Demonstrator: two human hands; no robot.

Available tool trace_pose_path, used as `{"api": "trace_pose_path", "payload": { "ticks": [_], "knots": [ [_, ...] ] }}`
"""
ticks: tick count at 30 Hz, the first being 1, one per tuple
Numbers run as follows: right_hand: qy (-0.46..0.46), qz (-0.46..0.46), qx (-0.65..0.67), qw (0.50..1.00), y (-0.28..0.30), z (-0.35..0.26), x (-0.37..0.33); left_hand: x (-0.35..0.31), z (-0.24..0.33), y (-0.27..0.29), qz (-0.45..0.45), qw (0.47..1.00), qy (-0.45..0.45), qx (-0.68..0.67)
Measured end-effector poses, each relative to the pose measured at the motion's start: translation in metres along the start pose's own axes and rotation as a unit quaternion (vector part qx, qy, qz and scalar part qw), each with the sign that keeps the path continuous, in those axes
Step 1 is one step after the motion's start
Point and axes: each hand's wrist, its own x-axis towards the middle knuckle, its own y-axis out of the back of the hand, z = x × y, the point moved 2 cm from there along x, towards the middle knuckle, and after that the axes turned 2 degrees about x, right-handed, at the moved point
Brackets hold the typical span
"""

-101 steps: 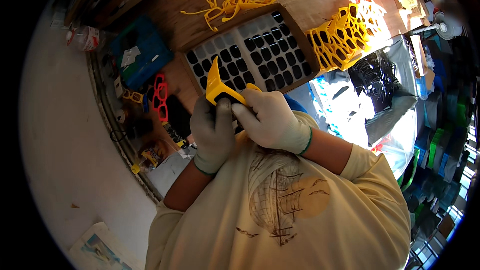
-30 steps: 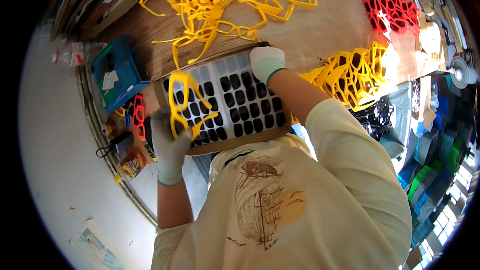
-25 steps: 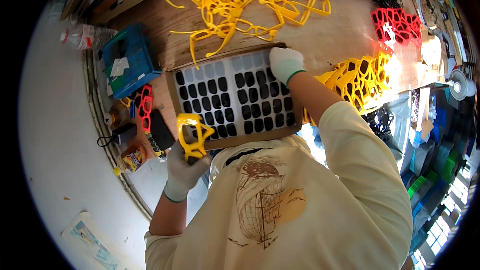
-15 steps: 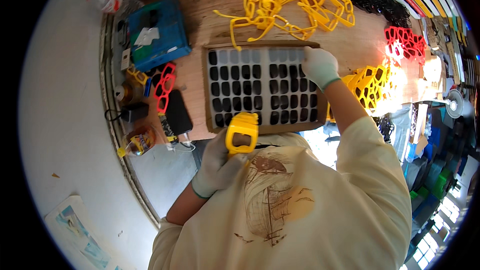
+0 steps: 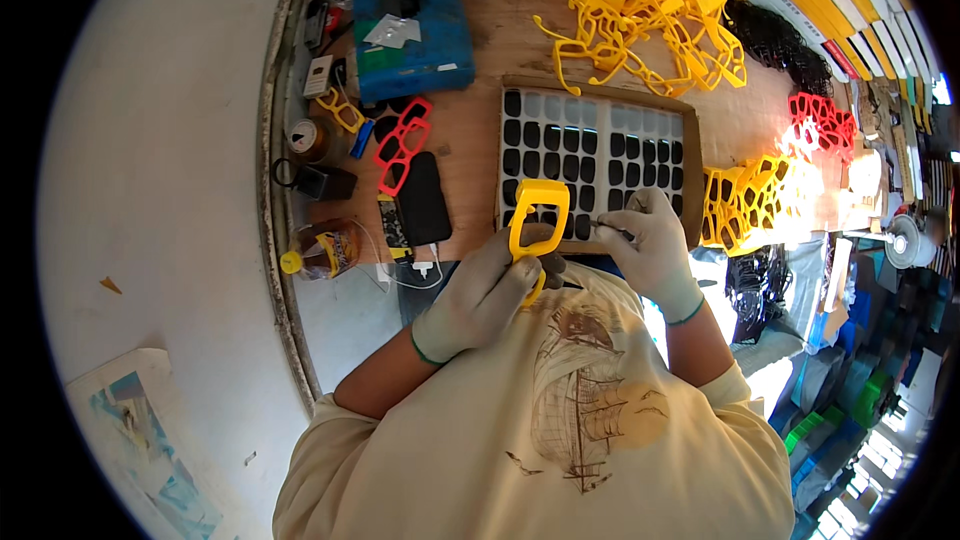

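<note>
My gloved left hand [image 5: 475, 290] is closed around a yellow glasses frame [image 5: 540, 210], held upright over the near edge of a lens tray. To its right, my gloved right hand [image 5: 655, 250] pinches a small dark lens [image 5: 625, 234], seen nearly edge-on between the fingertips. Frame and lens are a short way apart. Beneath both hands lies the cardboard tray [image 5: 692, 145], with rows of dark lenses [image 5: 571, 139] in a pale insert. Its far row shows mostly pale slots. The hands hide part of the near rows.
Beyond the tray sits a heap of yellow frames [image 5: 640, 10]. More yellow frames [image 5: 745, 200] and red frames [image 5: 822, 125] lie on the right. At left are a blue case [image 5: 415, 35], red frames [image 5: 405, 145], a black phone [image 5: 425, 200], a can [image 5: 308, 140] and a bottle [image 5: 325, 248].
My right hand has come from the tray's far right corner back beside the yellow frame, with a dark lens in its fingertips. The view has shifted, and the frame is now more upright.
</note>
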Motion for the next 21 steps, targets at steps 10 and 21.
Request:
{"api": "trace_pose_path", "payload": {
  "ticks": [10,21],
  "knots": [
    [0.098,-0.094,0.131,0.982,0.001,-0.072,-0.008,-0.004,-0.018,0.019,0.142,0.986,-0.087,-0.001],
    [-0.047,0.04,0.254,0.965,-0.013,-0.061,-0.034,-0.001,-0.012,-0.002,-0.001,0.975,0.005,0.223]
  ]
}}
